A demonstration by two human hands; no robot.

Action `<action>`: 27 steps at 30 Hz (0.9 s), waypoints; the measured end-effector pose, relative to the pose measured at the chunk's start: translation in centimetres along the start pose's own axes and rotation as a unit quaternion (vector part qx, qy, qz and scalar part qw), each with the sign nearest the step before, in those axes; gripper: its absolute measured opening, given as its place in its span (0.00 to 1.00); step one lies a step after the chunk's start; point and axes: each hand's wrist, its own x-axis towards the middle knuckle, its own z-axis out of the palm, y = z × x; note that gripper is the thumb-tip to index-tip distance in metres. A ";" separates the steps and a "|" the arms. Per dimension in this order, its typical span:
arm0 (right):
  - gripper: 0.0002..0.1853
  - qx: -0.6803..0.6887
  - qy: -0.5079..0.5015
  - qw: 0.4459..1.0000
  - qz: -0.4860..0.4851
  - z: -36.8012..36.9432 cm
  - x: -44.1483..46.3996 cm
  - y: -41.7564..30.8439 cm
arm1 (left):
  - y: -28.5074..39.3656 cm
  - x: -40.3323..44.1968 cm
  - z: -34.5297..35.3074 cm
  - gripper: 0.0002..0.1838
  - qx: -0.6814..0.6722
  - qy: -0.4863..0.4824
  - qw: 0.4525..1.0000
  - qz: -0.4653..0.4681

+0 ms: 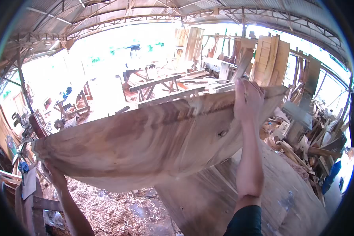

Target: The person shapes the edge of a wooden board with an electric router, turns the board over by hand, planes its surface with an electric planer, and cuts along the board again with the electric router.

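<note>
A large wooden slab [145, 137] with brown and pale grain is held up in front of me, tilted, its right end higher than its left. My right hand [248, 98] grips its upper edge toward the right, fingers wrapped over the edge. At the lower left end, my left hand [55, 175] holds the slab from below; its fingers are partly hidden behind the wood. Beneath the slab on the right lies another broad wooden board [275, 188].
Wood shavings [118, 204] cover the ground below. Scrap wood [315, 149] is heaped at the right, with upright planks [269, 59] behind. Wooden trestles [155, 83] stand farther back. Machinery [22, 122] and a wooden stand [39, 204] are at the left.
</note>
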 end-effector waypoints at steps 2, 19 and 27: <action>0.15 -0.022 0.040 0.998 -0.036 -2.4 -1.7 -1.5 | 1.9 -1.1 1.9 0.38 -0.002 -0.015 1.000 -0.018; 0.21 -0.066 0.267 0.959 0.071 -12.0 -13.0 -8.4 | 5.1 -9.9 1.0 0.37 0.203 0.203 0.928 0.237; 0.17 -0.106 0.206 0.969 0.082 -9.6 -10.0 -8.0 | 10.6 -12.4 5.2 0.53 -0.178 -0.097 0.942 0.267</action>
